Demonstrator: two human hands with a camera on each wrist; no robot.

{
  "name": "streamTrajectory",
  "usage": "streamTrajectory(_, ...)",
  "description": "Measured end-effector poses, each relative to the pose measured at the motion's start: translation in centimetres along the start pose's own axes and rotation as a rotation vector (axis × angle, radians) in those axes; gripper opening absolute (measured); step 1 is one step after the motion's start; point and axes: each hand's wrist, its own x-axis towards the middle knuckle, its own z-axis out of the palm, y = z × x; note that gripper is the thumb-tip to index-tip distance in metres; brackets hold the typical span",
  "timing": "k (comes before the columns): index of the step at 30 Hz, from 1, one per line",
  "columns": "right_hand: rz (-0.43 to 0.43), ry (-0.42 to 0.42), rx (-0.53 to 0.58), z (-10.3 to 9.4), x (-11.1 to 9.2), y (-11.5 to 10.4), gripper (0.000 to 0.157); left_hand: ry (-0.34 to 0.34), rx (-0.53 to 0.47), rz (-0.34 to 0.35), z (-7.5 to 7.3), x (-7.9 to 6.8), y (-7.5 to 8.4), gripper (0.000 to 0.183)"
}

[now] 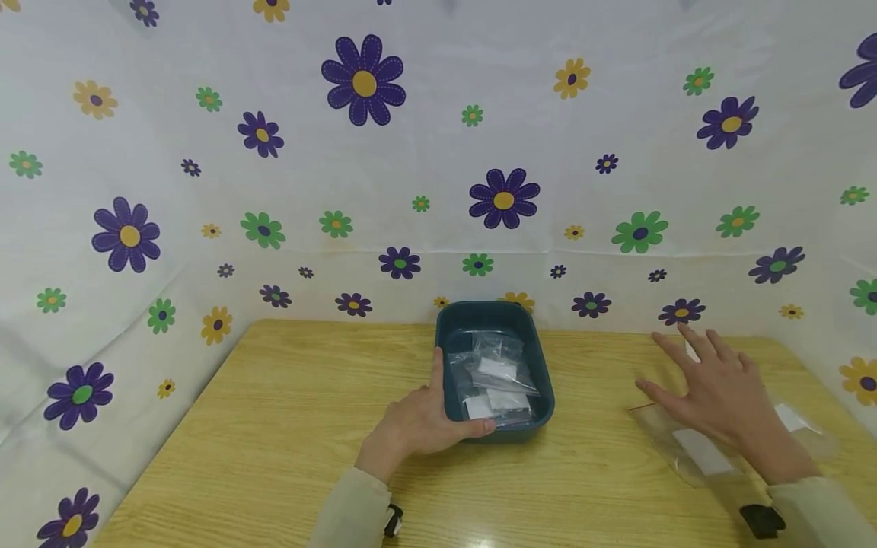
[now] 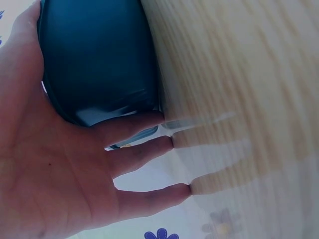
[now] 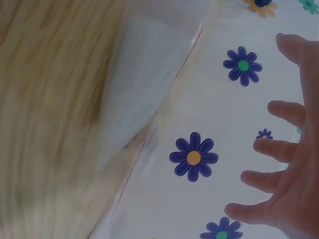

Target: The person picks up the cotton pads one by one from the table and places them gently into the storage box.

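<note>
Clear bags (image 1: pixel 704 453), blurry and partly behind one of the hands (image 1: pixel 721 394)

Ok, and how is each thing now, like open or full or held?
Bin: upright, open-topped, partly filled
Bags in the bin: overlapping, white pieces inside
Left hand: fingers extended, touching the bin
Right hand: fingers spread, holding nothing
Bags outside the bin: unheld, white pieces inside
Flowered cloth: hanging, creased
</note>
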Motion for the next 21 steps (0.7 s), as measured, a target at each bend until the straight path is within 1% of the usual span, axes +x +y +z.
streamTrajectory(7, 0.019, -0.026, -0.005, 0.6, -0.4, 2.6, 0.078, 0.005, 0.007, -0.005, -0.1, -0.1, 0.1, 0.136)
streamTrajectory(14, 0.044, -0.087, 0.018, 0.9, -0.7, 5.0, 0.079, 0.0, 0.007, -0.005, -0.2, -0.3, 0.2, 0.136)
streamTrajectory(18, 0.055, -0.105, 0.055, 1.2, -0.8, 6.4, 0.079, -0.001, 0.005, -0.004, -0.2, -0.3, 0.1, 0.136)
streamTrajectory(21, 0.072, -0.142, 0.128, 1.4, -0.9, 7.3, 0.078, -0.002, 0.006, -0.005, -0.1, -0.2, 0.1, 0.136)
